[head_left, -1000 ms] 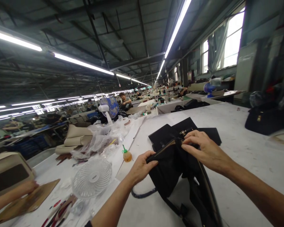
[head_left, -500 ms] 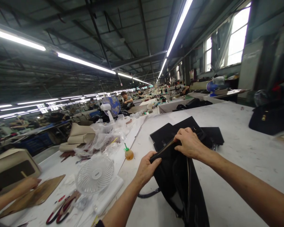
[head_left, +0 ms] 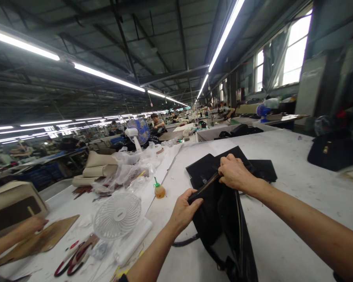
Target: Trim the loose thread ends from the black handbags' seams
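Observation:
A black bag (head_left: 220, 227) with a zipper (head_left: 207, 182) along its upper edge hangs between my two hands over the white table. My left hand (head_left: 186, 207) grips the left end of that edge, thumb on top. Farther along the zipper, my right hand (head_left: 233, 171) is closed on the bag's edge, its fingertips pinched together. A second zipper line runs down the right side of the bag. Flat black pieces (head_left: 201, 166) lie behind it on the table. A dark strap (head_left: 185, 241) curves out at the bag's left.
Left of the bag are a small oil bottle (head_left: 159, 189) with a green top, a white fan (head_left: 119, 215) and scissors (head_left: 76, 256). A co-worker's hand (head_left: 32, 225) rests over a brown sheet (head_left: 55, 235) at far left. Another black bag (head_left: 335, 150) stands at right.
My right hand has shifted slightly along the zipper edge, its fingers now more closed. The bag's side has turned a little. The co-worker's hand has moved slightly left.

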### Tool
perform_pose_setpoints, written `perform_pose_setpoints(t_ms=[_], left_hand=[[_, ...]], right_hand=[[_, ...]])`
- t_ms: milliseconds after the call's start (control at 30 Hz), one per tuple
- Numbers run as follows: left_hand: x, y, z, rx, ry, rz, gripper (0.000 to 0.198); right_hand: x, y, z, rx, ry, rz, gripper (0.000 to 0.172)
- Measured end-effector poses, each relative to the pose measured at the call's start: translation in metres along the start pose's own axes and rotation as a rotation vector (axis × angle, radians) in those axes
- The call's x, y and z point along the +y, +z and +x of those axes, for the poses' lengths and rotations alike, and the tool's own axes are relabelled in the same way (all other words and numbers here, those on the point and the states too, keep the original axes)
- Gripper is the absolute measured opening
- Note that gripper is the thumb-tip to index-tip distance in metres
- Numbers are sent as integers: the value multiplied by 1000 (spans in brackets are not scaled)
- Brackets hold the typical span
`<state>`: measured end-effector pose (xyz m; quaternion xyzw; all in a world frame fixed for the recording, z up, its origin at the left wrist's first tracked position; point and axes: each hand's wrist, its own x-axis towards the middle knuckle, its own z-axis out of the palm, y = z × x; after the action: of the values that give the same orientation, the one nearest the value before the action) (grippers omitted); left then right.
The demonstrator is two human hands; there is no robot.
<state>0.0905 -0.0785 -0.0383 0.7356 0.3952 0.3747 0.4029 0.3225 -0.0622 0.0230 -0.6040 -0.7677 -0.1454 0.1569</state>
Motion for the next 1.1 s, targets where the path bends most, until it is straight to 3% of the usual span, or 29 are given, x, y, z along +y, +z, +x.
perform_pose_setpoints(t_ms=[333,567,1100], left_hand=[[-4,1,1,12,6,8,24],[-7,0,6,13,0,-14,26],[-4,2,6,25,1,41,28]], right_hand=[[8,2,5,-33,-32,72,9],[23,5,0,74,-155,310,12],[28,27,13,-2,105,515,8]])
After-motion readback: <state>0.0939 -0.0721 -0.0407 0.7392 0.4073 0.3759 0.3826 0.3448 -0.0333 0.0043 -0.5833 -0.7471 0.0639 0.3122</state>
